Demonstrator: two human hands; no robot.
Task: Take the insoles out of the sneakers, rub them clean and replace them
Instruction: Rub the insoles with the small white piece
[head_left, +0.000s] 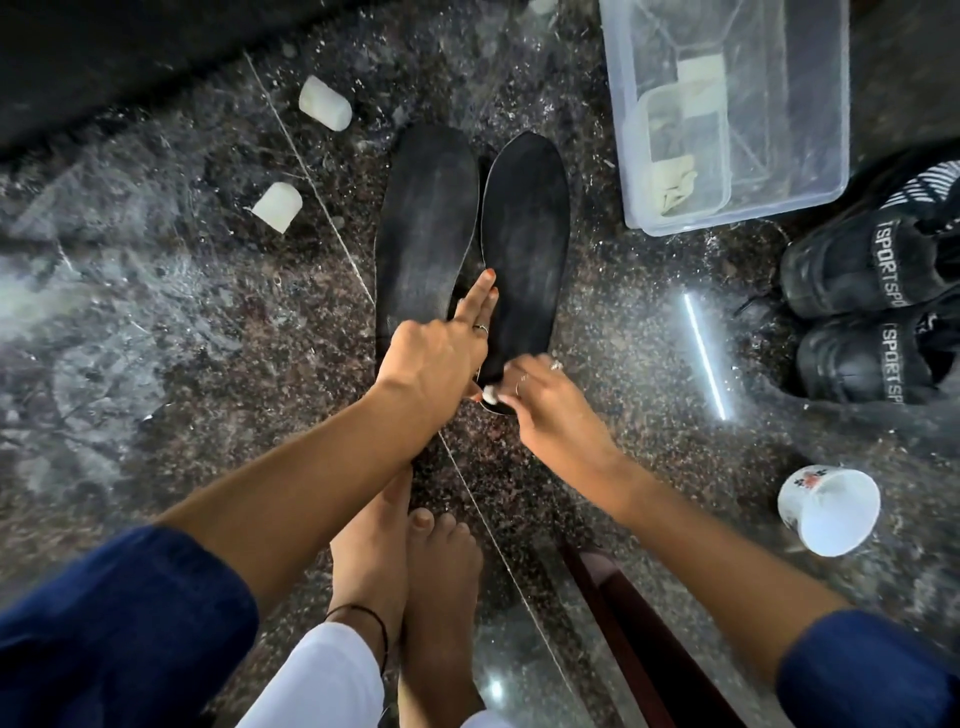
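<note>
Both insoles are out and lying flat on the stone floor (623, 322), side by side just left of the clear plastic box (810, 171). The sneakers (862, 312) sit below that box, well apart from the insoles. I'm working the right insole (527, 234) at its heel end; the left insole (426, 228) just lies next to it, edges about touching.

Handling-wise these look thin, light and floppy, fabric on top, so nothing fragile, but I'd guess one slides around on polished stone if it gets rubbed without being pinned. Best place to hold is the heel or the narrow waist, pressing down flat rather than pinching, since pinching would probably just buckle it.

My left hand (436, 358) does the pinning: index and middle finger stretched straight out, tips pressing on the inner edge of the right insole, other fingers tucked under. My right hand (545, 400) is curled around a small white wad (490, 396) at the heel, looks like cotton or cloth, can't tell which. It's blurry.
</note>
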